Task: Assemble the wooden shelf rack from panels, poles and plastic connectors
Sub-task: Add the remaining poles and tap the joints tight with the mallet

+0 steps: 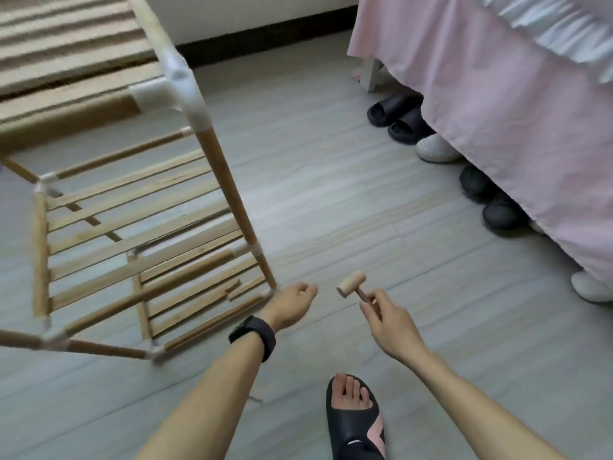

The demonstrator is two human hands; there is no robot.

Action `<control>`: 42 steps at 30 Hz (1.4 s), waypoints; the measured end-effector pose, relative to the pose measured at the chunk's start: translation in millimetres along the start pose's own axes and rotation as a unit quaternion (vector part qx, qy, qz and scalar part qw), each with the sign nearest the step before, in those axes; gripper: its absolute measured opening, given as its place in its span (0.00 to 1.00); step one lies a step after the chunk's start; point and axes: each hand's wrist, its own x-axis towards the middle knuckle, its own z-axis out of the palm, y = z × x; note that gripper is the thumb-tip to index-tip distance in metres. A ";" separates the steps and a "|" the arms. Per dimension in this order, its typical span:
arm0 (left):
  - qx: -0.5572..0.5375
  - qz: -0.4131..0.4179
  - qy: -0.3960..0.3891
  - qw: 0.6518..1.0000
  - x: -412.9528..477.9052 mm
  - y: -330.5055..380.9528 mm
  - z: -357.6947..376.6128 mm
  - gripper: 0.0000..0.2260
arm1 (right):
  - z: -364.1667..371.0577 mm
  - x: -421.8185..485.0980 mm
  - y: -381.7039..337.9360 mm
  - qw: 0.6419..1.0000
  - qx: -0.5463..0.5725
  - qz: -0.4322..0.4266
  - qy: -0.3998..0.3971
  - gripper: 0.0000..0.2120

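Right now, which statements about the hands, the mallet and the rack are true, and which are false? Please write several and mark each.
1. The right hand holds a small wooden mallet. True.
2. The left hand grips a pole of the rack. False: its fingers hold nothing.
3. White plastic connectors join the rack's poles. True.
4. The mallet's head rests on a connector. False: it is in the air, apart from the rack.
5. Slippers lie by the pink bed skirt. True.

Pink bed skirt point(497, 111) right; black slippers point(394, 112), white slipper point(434, 148) poking out beneath it; grey plank floor point(315, 194)
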 end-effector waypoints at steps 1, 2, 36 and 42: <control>-0.053 0.011 0.011 0.998 -11.5 14.5 -14.7 0.25 | -8.3 -2.2 -19.7 0.999 -0.004 -0.046 0.011 0.05; -0.084 0.030 0.027 0.996 -25.6 27.9 -29.3 0.27 | -16.5 -5.0 -40.1 0.995 -0.013 -0.091 0.026 0.05; 0.314 0.121 0.577 0.744 -248.8 34.7 -218.1 0.16 | -204.4 -76.5 -360.2 0.882 -0.258 -0.353 0.177 0.16; 0.313 0.116 0.630 0.701 -237.7 41.4 -216.4 0.13 | -204.6 -67.0 -374.4 0.875 -0.272 -0.356 0.185 0.16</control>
